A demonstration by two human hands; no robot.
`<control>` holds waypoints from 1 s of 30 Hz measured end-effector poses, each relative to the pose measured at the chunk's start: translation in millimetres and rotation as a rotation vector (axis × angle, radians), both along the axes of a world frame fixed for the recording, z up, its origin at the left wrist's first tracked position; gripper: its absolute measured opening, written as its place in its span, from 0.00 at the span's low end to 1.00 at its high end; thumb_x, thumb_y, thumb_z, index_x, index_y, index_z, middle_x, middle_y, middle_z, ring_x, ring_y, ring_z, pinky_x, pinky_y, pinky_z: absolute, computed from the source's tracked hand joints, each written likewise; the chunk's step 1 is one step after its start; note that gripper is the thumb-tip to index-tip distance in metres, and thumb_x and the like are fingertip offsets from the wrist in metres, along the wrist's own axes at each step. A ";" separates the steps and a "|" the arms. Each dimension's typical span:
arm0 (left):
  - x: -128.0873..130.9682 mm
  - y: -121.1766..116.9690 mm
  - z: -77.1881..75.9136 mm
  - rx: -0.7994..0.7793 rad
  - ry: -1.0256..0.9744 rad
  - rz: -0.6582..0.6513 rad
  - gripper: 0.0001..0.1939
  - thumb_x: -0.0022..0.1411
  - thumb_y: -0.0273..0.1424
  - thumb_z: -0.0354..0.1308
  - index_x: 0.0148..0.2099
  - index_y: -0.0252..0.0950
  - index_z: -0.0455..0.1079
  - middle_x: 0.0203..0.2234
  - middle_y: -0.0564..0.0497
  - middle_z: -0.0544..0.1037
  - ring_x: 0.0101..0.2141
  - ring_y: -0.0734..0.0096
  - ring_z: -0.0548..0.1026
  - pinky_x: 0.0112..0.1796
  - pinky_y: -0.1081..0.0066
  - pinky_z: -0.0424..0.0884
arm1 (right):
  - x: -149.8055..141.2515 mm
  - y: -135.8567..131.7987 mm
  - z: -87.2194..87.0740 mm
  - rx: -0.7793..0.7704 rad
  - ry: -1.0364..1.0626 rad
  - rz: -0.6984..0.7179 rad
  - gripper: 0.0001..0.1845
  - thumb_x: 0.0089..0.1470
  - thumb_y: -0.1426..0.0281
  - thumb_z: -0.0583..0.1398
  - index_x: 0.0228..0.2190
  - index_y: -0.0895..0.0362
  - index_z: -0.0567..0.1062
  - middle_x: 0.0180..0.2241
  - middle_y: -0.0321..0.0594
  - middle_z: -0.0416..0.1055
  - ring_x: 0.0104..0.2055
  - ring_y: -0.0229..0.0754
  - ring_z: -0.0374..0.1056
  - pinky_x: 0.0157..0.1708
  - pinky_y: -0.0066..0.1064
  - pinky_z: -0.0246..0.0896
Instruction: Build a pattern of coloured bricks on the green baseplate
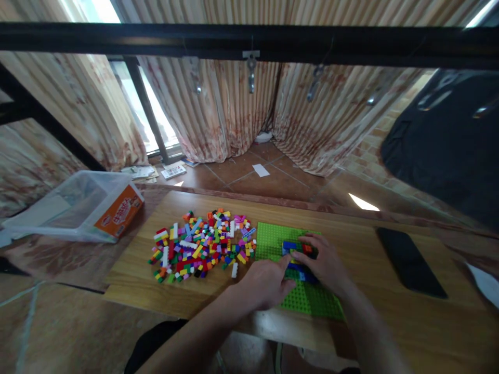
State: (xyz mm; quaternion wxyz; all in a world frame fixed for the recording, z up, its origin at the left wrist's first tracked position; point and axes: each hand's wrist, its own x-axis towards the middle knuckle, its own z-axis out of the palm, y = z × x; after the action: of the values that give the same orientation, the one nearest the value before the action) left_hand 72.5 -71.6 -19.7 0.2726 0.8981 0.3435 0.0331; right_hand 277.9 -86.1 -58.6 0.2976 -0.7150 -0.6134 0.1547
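A low stack of building bricks (289,245), mostly blue with some yellow and red, sits on the green baseplate (268,236). My left hand (265,283) reaches in from the left, its index finger stretched to the yellow part in the middle. Its thumb stands apart from that finger, and I see nothing held between them. From the right, my right hand (325,259) curves over the stack, thumb and fingers around its right side near a red-orange brick (307,249). My hands partly hide the stack.
Loose coloured bricks (210,244) lie heaped left of the baseplate on the wooden table (156,298). A black phone-like slab (411,262) lies at the right. A clear plastic bin (81,208) with an orange label stands beyond the left edge. A dark bar (249,41) crosses overhead with hanging clips.
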 end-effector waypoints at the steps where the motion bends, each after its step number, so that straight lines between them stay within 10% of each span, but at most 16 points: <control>1: -0.1 -0.5 1.1 0.003 0.001 -0.001 0.29 0.65 0.40 0.50 0.64 0.33 0.57 0.33 0.42 0.81 0.36 0.52 0.80 0.35 0.60 0.74 | 0.8 -0.1 -1.7 0.003 -0.005 0.002 0.27 0.47 0.50 0.62 0.43 0.56 0.77 0.52 0.51 0.68 0.55 0.56 0.64 0.55 0.51 0.58; 20: -0.2 -3.2 6.5 0.018 0.015 -0.028 0.28 0.65 0.41 0.49 0.60 0.28 0.58 0.37 0.37 0.81 0.37 0.49 0.80 0.35 0.57 0.76 | 12.3 0.1 2.8 -0.074 -0.015 0.023 0.31 0.45 0.46 0.61 0.42 0.55 0.77 0.50 0.50 0.73 0.52 0.58 0.69 0.52 0.52 0.62; 30: -16.7 1.5 18.2 0.006 -0.072 -0.025 0.23 0.64 0.41 0.51 0.58 0.37 0.65 0.33 0.43 0.81 0.35 0.53 0.80 0.33 0.61 0.75 | -14.4 10.3 31.2 -0.016 0.019 -0.321 0.23 0.51 0.51 0.56 0.39 0.53 0.80 0.31 0.45 0.79 0.32 0.55 0.75 0.33 0.43 0.68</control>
State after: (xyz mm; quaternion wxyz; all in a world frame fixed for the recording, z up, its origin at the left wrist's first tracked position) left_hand 55.8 -70.1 -1.5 0.2824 0.9014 0.3222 0.0630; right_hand 263.5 -75.7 -27.4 0.3187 -0.8045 -0.4874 0.1167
